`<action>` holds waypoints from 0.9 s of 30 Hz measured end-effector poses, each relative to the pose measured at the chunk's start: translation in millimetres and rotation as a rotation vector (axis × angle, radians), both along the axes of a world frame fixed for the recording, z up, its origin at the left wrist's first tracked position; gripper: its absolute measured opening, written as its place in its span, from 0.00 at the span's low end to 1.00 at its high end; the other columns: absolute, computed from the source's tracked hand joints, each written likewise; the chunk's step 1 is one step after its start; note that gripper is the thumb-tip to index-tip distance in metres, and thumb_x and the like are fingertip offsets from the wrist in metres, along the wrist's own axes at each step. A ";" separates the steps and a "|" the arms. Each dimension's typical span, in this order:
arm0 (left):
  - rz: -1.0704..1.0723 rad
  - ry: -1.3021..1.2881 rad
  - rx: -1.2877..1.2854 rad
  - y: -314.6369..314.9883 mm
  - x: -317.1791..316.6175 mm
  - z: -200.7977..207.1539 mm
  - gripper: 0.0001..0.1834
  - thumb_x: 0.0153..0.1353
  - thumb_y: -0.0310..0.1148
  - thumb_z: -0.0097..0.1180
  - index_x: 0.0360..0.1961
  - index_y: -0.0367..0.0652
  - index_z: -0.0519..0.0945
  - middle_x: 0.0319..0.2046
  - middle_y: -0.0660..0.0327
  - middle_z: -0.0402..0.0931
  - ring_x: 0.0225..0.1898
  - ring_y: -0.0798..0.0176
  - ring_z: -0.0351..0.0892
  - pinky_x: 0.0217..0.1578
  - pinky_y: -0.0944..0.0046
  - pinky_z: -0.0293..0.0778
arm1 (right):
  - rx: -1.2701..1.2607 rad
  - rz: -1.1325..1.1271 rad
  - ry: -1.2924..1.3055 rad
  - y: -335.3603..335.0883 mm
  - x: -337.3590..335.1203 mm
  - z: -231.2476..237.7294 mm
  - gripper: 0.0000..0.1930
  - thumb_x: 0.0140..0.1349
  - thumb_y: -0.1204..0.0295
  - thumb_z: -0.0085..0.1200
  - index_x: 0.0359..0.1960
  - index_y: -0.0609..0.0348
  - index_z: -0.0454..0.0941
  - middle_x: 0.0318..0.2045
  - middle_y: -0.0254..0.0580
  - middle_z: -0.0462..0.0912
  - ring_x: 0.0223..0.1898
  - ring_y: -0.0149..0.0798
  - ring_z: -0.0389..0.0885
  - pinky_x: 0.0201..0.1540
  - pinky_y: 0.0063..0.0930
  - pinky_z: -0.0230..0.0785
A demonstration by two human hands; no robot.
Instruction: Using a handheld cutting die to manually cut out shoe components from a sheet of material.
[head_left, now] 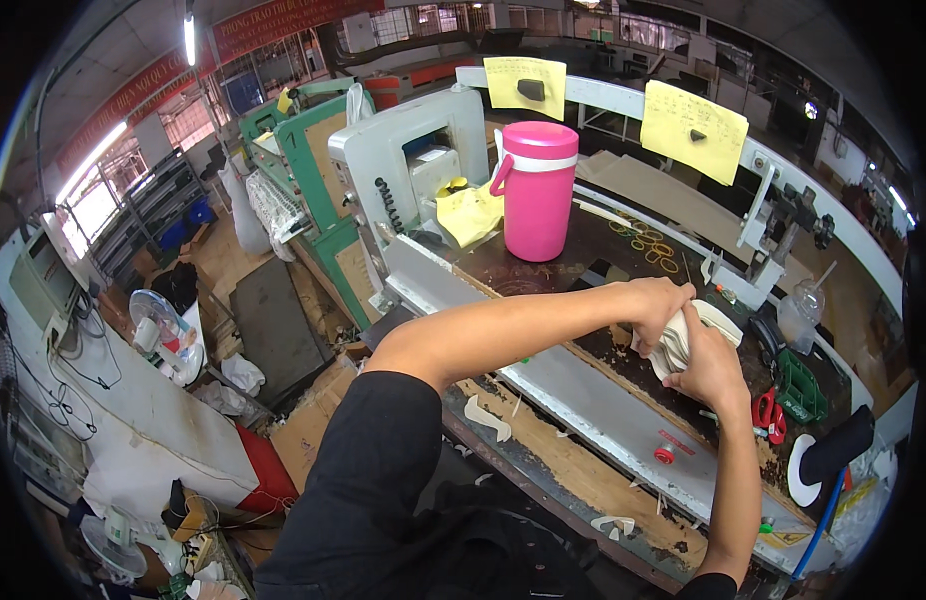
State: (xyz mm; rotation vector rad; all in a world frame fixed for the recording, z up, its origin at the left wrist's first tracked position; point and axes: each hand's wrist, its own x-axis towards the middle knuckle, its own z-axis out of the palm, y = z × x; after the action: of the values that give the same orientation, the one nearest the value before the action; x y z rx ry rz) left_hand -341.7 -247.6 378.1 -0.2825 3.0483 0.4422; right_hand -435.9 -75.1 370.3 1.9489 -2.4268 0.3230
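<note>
Black sleeve (368,450) nearest; left hand (659,308), right hand (711,368) gripping white stack (674,343); bare tabletop (525,283) beside pink jug (536,205)

Tube lights (190,40) glow overhead; black-rimmed fisheye distortion.

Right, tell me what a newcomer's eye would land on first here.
Most likely the bright pink insulated jug, upright on the dark worktop near the picture's upper middle. Next, perhaps, the two yellow paper sheets on the pale rail beyond, then the stack of cream pieces held between left hand and right hand, right of centre.
</note>
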 end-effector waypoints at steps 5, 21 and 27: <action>0.049 0.064 0.041 9.6 12.1 10.8 0.71 0.30 0.30 0.89 0.78 0.40 0.59 0.54 0.41 0.84 0.63 0.38 0.81 0.64 0.47 0.77 | -0.176 -0.125 0.182 15.6 24.6 -10.9 0.64 0.31 0.73 0.86 0.77 0.55 0.62 0.54 0.56 0.86 0.56 0.60 0.84 0.64 0.51 0.71; 0.218 0.169 0.362 114.6 249.7 -350.9 0.18 0.66 0.47 0.69 0.37 0.41 0.88 0.36 0.47 0.83 0.44 0.39 0.85 0.47 0.43 0.80 | -0.087 -0.415 -0.479 230.0 164.4 -340.2 0.26 0.49 0.62 0.81 0.48 0.59 0.86 0.49 0.54 0.82 0.56 0.60 0.77 0.60 0.48 0.72; 0.280 0.306 0.396 115.0 250.4 -363.4 0.19 0.66 0.46 0.70 0.31 0.40 0.87 0.30 0.46 0.81 0.39 0.39 0.83 0.42 0.43 0.78 | -0.028 -0.460 -0.418 202.2 153.8 -346.4 0.25 0.45 0.58 0.84 0.40 0.58 0.88 0.44 0.53 0.82 0.53 0.59 0.79 0.57 0.50 0.75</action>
State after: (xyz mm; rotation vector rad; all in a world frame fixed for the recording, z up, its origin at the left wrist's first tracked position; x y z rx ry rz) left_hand -91.3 -132.6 14.7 -0.6758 3.1102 1.1862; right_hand -282.0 127.1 23.9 1.3508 -2.9990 0.8033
